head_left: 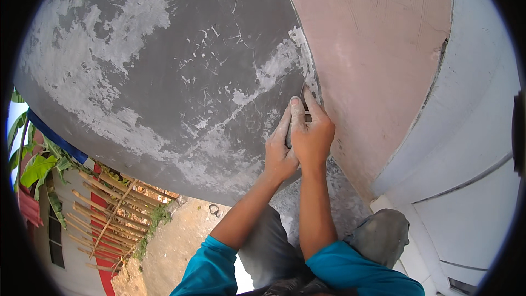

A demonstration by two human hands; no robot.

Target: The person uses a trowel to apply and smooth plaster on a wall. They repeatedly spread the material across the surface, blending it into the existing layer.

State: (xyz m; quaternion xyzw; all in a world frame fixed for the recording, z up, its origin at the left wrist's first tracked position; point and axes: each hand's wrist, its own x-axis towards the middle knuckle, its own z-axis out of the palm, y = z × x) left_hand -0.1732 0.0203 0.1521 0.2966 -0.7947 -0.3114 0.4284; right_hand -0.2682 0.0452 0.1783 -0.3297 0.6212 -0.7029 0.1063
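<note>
In front of me, a dark grey wall [159,71] carries whitish patches, streaks and scratches. Both my hands are up against its right edge, where it meets a pink wall surface. My left hand [280,153] is closed, pressed close beside the right one. Whitish dust coats the fingers of my right hand [315,134], whose forefinger and thumb point up along the corner. Between the hands shows part of a small flat tool [308,116], like a scraper, with a thin edge touching the wall. Most of it is hidden by my fingers, so its exact kind cannot be told.
The pink wall [378,38] runs along the right, bordered by a pale white surface [471,104]. My bent knee [381,235] is near its foot. At lower left are a bamboo fence [112,214], green leaves [38,170] and sandy ground [181,241].
</note>
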